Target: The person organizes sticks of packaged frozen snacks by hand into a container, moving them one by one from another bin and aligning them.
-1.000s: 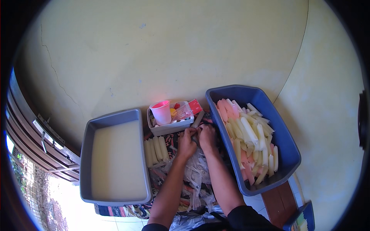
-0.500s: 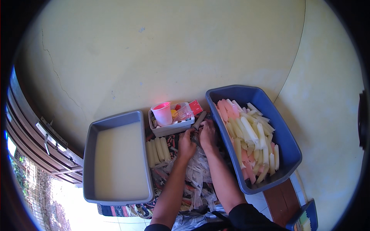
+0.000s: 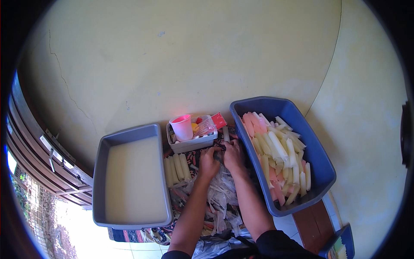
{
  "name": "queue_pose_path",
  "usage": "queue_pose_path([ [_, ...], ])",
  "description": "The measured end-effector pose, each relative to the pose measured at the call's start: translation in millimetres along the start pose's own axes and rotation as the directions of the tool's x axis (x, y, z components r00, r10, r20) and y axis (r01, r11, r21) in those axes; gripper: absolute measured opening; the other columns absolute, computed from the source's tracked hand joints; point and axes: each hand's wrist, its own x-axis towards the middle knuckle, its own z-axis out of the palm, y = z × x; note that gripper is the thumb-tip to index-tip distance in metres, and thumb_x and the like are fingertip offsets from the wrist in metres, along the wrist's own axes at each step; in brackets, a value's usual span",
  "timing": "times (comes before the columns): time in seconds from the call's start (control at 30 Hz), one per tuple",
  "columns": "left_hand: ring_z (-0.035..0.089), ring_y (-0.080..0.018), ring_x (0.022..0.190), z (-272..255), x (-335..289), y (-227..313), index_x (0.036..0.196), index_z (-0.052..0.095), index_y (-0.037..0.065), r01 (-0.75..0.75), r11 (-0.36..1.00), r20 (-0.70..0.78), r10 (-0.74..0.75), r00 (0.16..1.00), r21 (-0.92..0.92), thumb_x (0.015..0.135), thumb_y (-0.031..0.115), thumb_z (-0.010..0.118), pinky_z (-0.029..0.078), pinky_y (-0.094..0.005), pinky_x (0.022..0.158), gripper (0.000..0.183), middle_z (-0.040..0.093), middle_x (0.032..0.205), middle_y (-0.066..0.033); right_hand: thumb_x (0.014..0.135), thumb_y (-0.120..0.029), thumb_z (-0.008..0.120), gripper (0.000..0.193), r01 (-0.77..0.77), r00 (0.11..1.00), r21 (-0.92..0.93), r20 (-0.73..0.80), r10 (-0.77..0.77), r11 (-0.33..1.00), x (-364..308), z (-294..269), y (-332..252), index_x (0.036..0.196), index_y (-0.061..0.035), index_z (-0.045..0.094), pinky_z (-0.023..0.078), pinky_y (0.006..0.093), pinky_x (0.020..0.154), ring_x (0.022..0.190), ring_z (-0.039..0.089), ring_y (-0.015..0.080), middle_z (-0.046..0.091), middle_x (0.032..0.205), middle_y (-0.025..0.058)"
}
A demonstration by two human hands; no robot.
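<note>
My right hand [image 3: 233,156] and my left hand [image 3: 209,163] are close together, fingers bent and closed in. A slim pale filled plastic tube [image 3: 226,134] sticks out beyond the right fingers, which pinch its near end. What the left fingertips hold beside it is too small to make out. Several similar pale tubes [image 3: 177,168] lie side by side to the left of my left hand. Crumpled clear plastic bags [image 3: 221,196] lie under my wrists and forearms.
A grey tub [image 3: 97,181] with milky liquid stands at left. The blue-grey tub [image 3: 321,166] at right holds many white, yellowish and pink filled tubes. Between them, by the wall, a small white basket [image 3: 194,144] carries a pink measuring jug [image 3: 181,128]. Patterned cloth [image 3: 157,235] covers the surface.
The filled tube beyond my right hand has turned from a slant to nearly straight, pointing at the wall. Both hands have shifted slightly, the right one a little nearer to me.
</note>
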Motion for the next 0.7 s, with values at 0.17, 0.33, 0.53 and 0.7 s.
queue_pose_path([
  [0.17, 0.067, -0.0434, 0.115, -3, 1, 0, 0.116, 0.076, 0.003, -0.032, 0.999, 0.013, 0.032, 0.999, 0.026, 0.078, -0.008, 0.057, 0.051, -0.0491, 0.107, 0.044, 0.077, 0.115, -0.0220, 0.091, -0.009, 0.076, 0.023, -0.022, 0.998, -0.042, -0.057, 0.019, 0.999, 1, 1, 7, 0.114, -0.0079, 0.075, 0.056, 0.0509, 0.094, 0.112, 0.068, 0.0393, 0.069, 0.112, 0.0200],
  [0.33, 0.066, -0.0445, 0.113, -4, -1, 8, 0.114, 0.076, 0.003, -0.032, 0.999, -0.013, 0.032, 0.999, 0.039, 0.075, -0.010, 0.056, 0.050, -0.0506, 0.106, 0.046, 0.077, 0.112, -0.0220, 0.093, -0.004, 0.070, 0.018, -0.171, 0.984, 0.015, -0.054, 0.172, 0.985, 2, 5, 8, 0.111, -0.0013, 0.070, 0.054, 0.0543, 0.097, 0.115, 0.067, 0.0423, 0.070, 0.106, 0.0246],
  [0.53, 0.069, -0.0440, 0.119, -7, 0, 10, 0.125, 0.074, 0.002, -0.008, 0.997, 0.052, 0.004, 0.999, 0.083, 0.077, -0.008, 0.053, 0.053, -0.0488, 0.110, 0.053, 0.075, 0.121, -0.0259, 0.096, 0.000, 0.063, 0.029, -0.029, 0.970, -0.053, -0.241, 0.015, 0.998, -21, 11, 14, 0.124, 0.0074, 0.066, 0.054, 0.0553, 0.097, 0.116, 0.066, 0.0503, 0.068, 0.120, 0.0318],
  [0.7, 0.072, -0.0442, 0.118, -16, -3, 2, 0.139, 0.066, -0.003, 0.044, 0.997, -0.009, -0.043, 0.999, 0.059, 0.080, -0.008, 0.054, 0.054, -0.0477, 0.109, 0.060, 0.075, 0.125, -0.0270, 0.100, -0.006, 0.063, 0.034, -0.007, 1.000, 0.090, -0.011, 0.008, 0.996, -49, -23, -28, 0.131, 0.0087, 0.064, 0.055, 0.0559, 0.096, 0.109, 0.066, 0.0503, 0.064, 0.119, 0.0332],
])
